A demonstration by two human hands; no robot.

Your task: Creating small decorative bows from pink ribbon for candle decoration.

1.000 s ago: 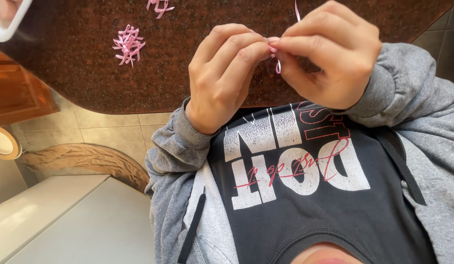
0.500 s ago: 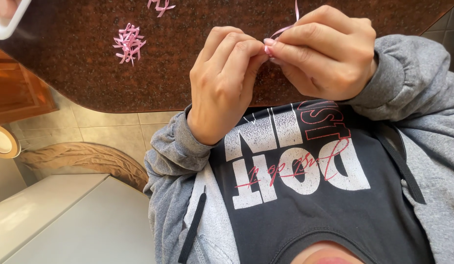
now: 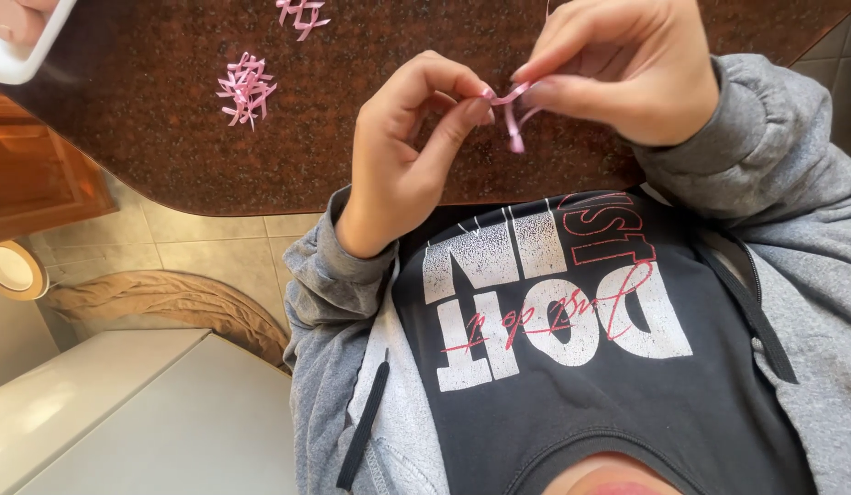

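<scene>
Both of my hands are raised over a dark brown speckled countertop (image 3: 150, 137), pinching one thin pink ribbon (image 3: 510, 105) between them. My left hand (image 3: 407, 156) grips one end of the ribbon between thumb and forefinger. My right hand (image 3: 618, 73) pinches the other side with its fingertips. The ribbon bends into a small loop, and a short tail hangs down. A grey hooded jacket covers both arms, over a black printed shirt.
A small heap of pink ribbon bows (image 3: 245, 87) lies on the countertop at the left, and another few bows (image 3: 302, 13) at the top edge. A white container (image 3: 22, 46) sits top left. Below are a wooden cabinet (image 3: 40, 174), tan cloth (image 3: 169, 298) and a white appliance (image 3: 123, 412).
My hands have drawn slightly apart and my right hand has lifted. The ribbon, earlier mostly hidden between the fingertips, now shows as a loop with a tail.
</scene>
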